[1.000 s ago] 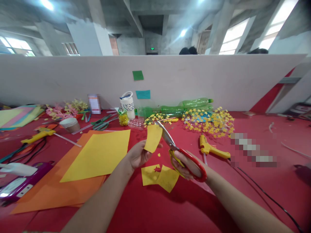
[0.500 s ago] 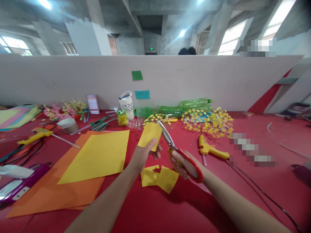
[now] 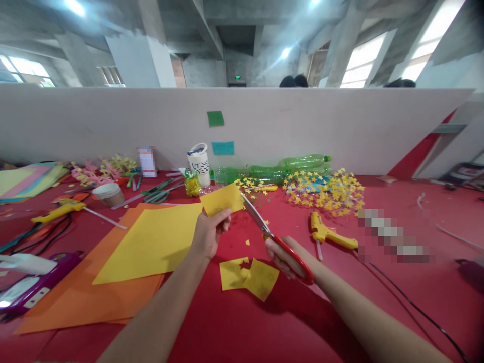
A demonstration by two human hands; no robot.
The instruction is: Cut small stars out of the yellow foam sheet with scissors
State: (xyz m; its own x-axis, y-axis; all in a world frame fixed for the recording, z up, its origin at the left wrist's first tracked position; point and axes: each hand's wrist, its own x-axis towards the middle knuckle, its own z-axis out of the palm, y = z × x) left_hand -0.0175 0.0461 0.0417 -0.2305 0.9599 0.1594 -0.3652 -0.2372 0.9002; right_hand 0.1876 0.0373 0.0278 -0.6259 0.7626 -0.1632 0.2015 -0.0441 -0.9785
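My left hand (image 3: 212, 229) pinches a small yellow paper piece (image 3: 221, 198) between thumb and fingers, above the table. Red-handled scissors (image 3: 290, 254) are gripped in my right hand (image 3: 285, 257), their blades pointing up and left, with the tips at the paper's right edge. Below the hands lie two yellow paper scraps (image 3: 261, 280), overlapping; the left one has a star-shaped hole through which red shows. A tiny yellow offcut (image 3: 247, 242) rests on the red table between the hands.
Yellow sheet (image 3: 151, 242) and orange sheets (image 3: 94, 297) lie left. A yellow glue gun (image 3: 333, 236) with its cable is at right, another (image 3: 60, 210) at far left. Behind stand a white cup (image 3: 199, 169), green bottles (image 3: 268, 174) and yellow star sprigs (image 3: 333, 194).
The paper has moved left and turned in my left hand, away from its more upright pose. The scissors' blades have closed somewhat. A tiny offcut now shows on the table.
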